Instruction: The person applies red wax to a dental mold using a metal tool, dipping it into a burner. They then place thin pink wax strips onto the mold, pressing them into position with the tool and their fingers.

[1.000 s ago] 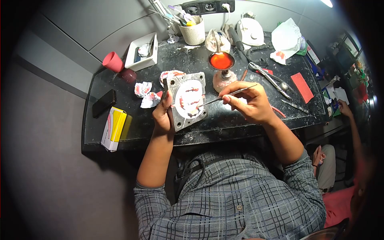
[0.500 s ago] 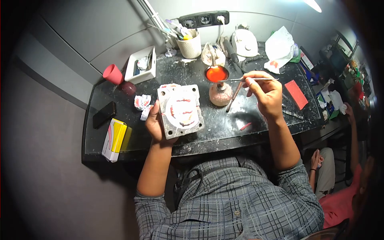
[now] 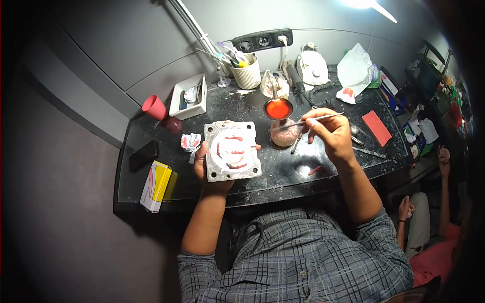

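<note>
A square metal flask [image 3: 212, 169] with a white plaster face and red wax arches rests in my left hand [image 3: 201, 164], whose thumb shows at its left edge and a fingertip at its right. Pinched in my right hand [image 3: 333, 136] is a thin metal instrument [image 3: 323, 117], its tip pointing left, just below the small ladle [image 3: 279, 108] of red liquid. The ladle sits over a round burner [image 3: 284, 134]. A small red wax piece [image 3: 315, 170] lies on the black table [image 3: 252, 194] below my right hand.
At the left are a red cup [image 3: 154, 107], white tray [image 3: 203, 96], phone [image 3: 144, 155], and yellow-white box [image 3: 156, 187]. A tool cup [image 3: 246, 74] and white device [image 3: 312, 68] stand behind. A red wax sheet [image 3: 377, 128] lies right. Another person's hand [image 3: 404, 208] shows at far right.
The view has shifted, so the scene sits lower and further right. The instrument's tip has moved from the ladle's rim to below it. The flask is turned slightly.
</note>
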### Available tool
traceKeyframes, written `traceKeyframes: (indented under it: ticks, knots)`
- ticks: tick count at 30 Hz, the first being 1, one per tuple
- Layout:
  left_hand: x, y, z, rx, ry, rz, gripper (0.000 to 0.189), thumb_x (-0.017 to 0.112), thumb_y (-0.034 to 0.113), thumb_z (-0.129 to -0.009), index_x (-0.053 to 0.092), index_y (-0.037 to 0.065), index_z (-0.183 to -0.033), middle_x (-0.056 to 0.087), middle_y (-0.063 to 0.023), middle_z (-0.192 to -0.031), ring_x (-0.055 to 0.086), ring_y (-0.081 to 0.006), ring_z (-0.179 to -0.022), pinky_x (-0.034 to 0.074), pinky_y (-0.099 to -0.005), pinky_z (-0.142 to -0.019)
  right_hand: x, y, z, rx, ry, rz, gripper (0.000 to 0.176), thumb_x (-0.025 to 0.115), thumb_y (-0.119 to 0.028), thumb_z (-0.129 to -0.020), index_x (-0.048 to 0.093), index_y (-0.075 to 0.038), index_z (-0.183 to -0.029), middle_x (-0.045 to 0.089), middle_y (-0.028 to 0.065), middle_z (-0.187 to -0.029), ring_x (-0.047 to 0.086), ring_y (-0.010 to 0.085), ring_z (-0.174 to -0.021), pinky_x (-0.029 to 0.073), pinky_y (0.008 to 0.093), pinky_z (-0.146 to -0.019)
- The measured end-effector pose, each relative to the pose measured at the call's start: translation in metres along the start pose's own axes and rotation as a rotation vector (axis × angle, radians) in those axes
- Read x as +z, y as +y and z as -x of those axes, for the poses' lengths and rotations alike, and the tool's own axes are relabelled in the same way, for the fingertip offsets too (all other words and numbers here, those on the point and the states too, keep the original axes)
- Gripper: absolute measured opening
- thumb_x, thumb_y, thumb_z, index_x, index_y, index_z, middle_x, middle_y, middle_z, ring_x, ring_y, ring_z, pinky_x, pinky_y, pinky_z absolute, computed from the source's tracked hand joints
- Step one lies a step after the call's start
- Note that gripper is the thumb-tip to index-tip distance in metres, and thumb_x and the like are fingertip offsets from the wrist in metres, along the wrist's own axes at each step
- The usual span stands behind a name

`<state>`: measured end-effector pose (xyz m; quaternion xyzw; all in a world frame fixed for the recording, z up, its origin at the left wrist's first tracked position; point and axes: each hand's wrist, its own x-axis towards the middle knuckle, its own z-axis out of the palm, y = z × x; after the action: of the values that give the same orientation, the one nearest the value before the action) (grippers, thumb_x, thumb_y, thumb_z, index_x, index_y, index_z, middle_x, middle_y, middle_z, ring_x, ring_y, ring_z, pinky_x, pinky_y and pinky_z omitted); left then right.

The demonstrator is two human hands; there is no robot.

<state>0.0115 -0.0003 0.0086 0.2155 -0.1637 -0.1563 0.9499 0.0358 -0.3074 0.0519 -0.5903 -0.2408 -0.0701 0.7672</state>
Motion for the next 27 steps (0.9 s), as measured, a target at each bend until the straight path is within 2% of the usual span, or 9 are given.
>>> traceKeyframes:
  ticks: [3, 5, 6, 13, 16, 19, 25, 27]
  knots:
    - [0.004, -0.001, 0.001, 0.018, -0.003, -0.071, 0.085, 0.058, 0.057, -0.093, 0.034, 0.004, -0.155, 0.041, -0.031, -0.152, 0.046, -0.0658, -0.129, 0.041, -0.085, -0.094, 0.014, 0.005, 0.008, 0.058, -0.085, -0.106, 0.013, 0.069, -0.005, -0.099, 0.071, 0.004, -0.109, 0.074, 0.0103, -0.096, 0.07, 0.0121, -0.08, 0.056, 0.0237, -0.061]
    - [0.008, -0.003, 0.0, 0.056, 0.042, -0.077, 0.079, 0.063, 0.047, -0.091, 0.039, 0.004, -0.153, 0.049, -0.0253, -0.149, 0.053, -0.0513, -0.131, 0.041, -0.0743, -0.107, 0.021, 0.007, 0.01, 0.061, -0.157, -0.088, 0.014, 0.069, -0.006, -0.1, 0.071, 0.003, -0.109, 0.073, 0.0086, -0.098, 0.069, 0.0108, -0.08, 0.056, 0.0238, -0.062]
    - [0.011, -0.004, -0.002, 0.074, 0.031, -0.067, 0.076, 0.064, 0.042, -0.09, 0.04, 0.005, -0.153, 0.05, -0.0216, -0.149, 0.051, -0.0458, -0.135, 0.038, -0.0741, -0.109, 0.023, 0.007, 0.011, 0.083, -0.176, -0.068, 0.013, 0.069, -0.007, -0.1, 0.071, 0.003, -0.109, 0.073, 0.008, -0.097, 0.068, 0.0104, -0.08, 0.055, 0.0238, -0.062]
    - [0.015, -0.008, 0.001, 0.098, 0.068, -0.062, 0.073, 0.064, 0.036, -0.091, 0.041, 0.005, -0.152, 0.05, -0.0189, -0.15, 0.05, -0.0444, -0.137, 0.038, -0.0722, -0.111, 0.031, 0.011, 0.016, 0.154, -0.221, -0.026, 0.016, 0.071, -0.011, -0.099, 0.072, 0.002, -0.108, 0.072, 0.0055, -0.091, 0.067, 0.0076, -0.076, 0.054, 0.0226, -0.063]
    - [0.011, -0.008, 0.003, 0.092, 0.102, -0.085, 0.072, 0.063, 0.036, -0.092, 0.041, 0.004, -0.152, 0.051, -0.0195, -0.149, 0.051, -0.0432, -0.136, 0.039, -0.0693, -0.112, 0.029, 0.011, 0.016, 0.196, -0.227, -0.027, 0.014, 0.071, -0.005, -0.098, 0.071, 0.005, -0.108, 0.073, 0.01, -0.096, 0.069, 0.0121, -0.082, 0.056, 0.0251, -0.064]
    - [0.015, -0.008, 0.001, 0.105, 0.007, -0.095, 0.071, 0.062, 0.035, -0.092, 0.042, 0.002, -0.152, 0.051, -0.0202, -0.148, 0.052, -0.0423, -0.136, 0.04, -0.0676, -0.112, 0.029, 0.011, 0.015, 0.204, -0.234, -0.004, 0.014, 0.071, -0.006, -0.098, 0.071, 0.004, -0.108, 0.073, 0.0092, -0.094, 0.069, 0.0119, -0.081, 0.056, 0.0251, -0.064]
    - [0.004, -0.005, 0.004, 0.159, 0.078, -0.149, 0.068, 0.06, 0.033, -0.093, 0.045, -0.002, -0.149, 0.056, -0.0215, -0.146, 0.055, -0.0406, -0.133, 0.042, -0.0584, -0.115, 0.026, 0.012, 0.013, 0.196, -0.179, 0.034, 0.013, 0.07, -0.007, -0.099, 0.071, 0.004, -0.107, 0.073, 0.0076, -0.09, 0.068, 0.0105, -0.077, 0.055, 0.0247, -0.062]
    - [0.005, -0.004, 0.007, 0.163, 0.108, -0.081, 0.065, 0.059, 0.032, -0.095, 0.047, -0.007, -0.145, 0.056, -0.0246, -0.144, 0.057, -0.0395, -0.132, 0.044, -0.0553, -0.113, 0.027, 0.011, 0.013, 0.196, -0.185, 0.03, 0.013, 0.07, -0.007, -0.1, 0.071, 0.004, -0.106, 0.073, 0.0074, -0.089, 0.068, 0.0098, -0.076, 0.055, 0.024, -0.061]
